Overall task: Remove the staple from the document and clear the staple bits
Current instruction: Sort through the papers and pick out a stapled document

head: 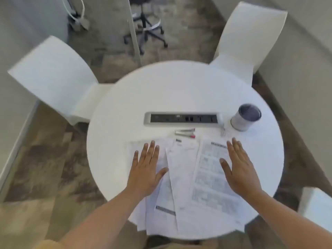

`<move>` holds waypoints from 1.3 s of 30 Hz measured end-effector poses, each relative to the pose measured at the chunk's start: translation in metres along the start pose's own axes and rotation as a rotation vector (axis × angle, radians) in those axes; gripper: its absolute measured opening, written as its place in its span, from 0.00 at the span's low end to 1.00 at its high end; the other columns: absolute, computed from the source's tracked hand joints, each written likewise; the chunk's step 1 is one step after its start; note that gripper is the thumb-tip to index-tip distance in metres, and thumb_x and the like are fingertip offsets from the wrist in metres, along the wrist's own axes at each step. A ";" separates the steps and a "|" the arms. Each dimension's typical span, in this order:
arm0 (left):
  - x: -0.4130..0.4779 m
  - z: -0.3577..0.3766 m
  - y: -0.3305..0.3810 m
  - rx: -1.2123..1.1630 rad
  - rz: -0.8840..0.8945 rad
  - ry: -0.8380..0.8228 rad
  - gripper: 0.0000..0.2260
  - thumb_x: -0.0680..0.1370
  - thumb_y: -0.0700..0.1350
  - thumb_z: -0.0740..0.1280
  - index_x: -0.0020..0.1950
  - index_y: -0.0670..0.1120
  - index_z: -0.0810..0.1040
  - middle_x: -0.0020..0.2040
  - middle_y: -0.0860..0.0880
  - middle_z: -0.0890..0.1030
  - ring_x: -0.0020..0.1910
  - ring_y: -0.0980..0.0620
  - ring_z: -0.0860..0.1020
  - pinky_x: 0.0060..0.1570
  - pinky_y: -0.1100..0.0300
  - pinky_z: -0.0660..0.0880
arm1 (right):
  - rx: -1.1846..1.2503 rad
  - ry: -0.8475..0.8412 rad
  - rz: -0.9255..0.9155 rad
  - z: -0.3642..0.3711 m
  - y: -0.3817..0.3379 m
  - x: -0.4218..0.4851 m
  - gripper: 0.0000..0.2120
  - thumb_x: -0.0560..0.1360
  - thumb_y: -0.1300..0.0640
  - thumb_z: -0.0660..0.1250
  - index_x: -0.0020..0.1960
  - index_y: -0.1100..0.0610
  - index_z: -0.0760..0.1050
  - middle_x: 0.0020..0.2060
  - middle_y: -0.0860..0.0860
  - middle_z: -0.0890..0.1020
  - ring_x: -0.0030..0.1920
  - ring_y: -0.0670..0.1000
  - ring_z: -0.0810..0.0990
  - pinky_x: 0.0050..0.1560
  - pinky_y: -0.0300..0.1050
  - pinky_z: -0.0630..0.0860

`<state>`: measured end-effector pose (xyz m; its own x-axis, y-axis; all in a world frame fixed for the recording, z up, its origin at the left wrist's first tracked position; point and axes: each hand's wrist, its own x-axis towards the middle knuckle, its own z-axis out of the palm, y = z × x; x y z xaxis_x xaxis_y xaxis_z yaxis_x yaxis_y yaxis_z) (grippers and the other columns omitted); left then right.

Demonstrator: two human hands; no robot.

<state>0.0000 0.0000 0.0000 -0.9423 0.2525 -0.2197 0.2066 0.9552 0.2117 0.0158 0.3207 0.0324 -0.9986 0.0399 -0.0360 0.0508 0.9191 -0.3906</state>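
Several printed sheets (pixel 181 177) lie fanned out on the near half of a round white table (pixel 179 92), some hanging over its front edge. My left hand (pixel 146 169) rests flat and open on the left sheets. On the right sheet (pixel 208 177), my right hand (pixel 239 168) lies flat, fingers spread. A small metal tool with red ends, perhaps a staple remover (pixel 185 133), lies just beyond the papers. No staple can be made out in this blurred view.
A power strip panel (pixel 182 119) is set into the table's middle. A white cup with a dark lid (pixel 245 116) stands at the right, a small clear object (pixel 223 131) beside it. White chairs (pixel 53 76) (pixel 249 35) flank the table.
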 end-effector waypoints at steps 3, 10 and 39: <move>-0.026 0.035 0.000 -0.002 -0.001 -0.126 0.39 0.73 0.71 0.29 0.79 0.51 0.32 0.79 0.53 0.29 0.79 0.51 0.32 0.77 0.47 0.35 | -0.058 -0.219 0.124 0.028 0.016 -0.038 0.34 0.80 0.40 0.51 0.80 0.53 0.43 0.79 0.48 0.39 0.78 0.47 0.38 0.78 0.48 0.45; -0.043 0.070 -0.007 0.000 -0.055 -0.255 0.39 0.75 0.70 0.36 0.80 0.49 0.34 0.79 0.52 0.31 0.78 0.52 0.32 0.78 0.50 0.36 | -0.127 -0.436 0.230 0.060 0.041 -0.082 0.39 0.80 0.39 0.56 0.80 0.52 0.38 0.79 0.48 0.39 0.79 0.50 0.39 0.78 0.52 0.47; -0.041 0.041 0.109 -1.113 -0.743 -0.307 0.13 0.79 0.52 0.67 0.62 0.50 0.74 0.55 0.55 0.79 0.52 0.54 0.78 0.49 0.58 0.73 | -0.136 -0.593 0.109 0.044 0.032 -0.096 0.40 0.79 0.39 0.56 0.79 0.51 0.36 0.78 0.46 0.37 0.78 0.48 0.38 0.77 0.46 0.53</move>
<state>0.0721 0.0999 -0.0073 -0.6117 -0.0968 -0.7851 -0.7720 0.2895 0.5658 0.1143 0.3289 -0.0168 -0.8060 -0.0526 -0.5896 0.1102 0.9653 -0.2367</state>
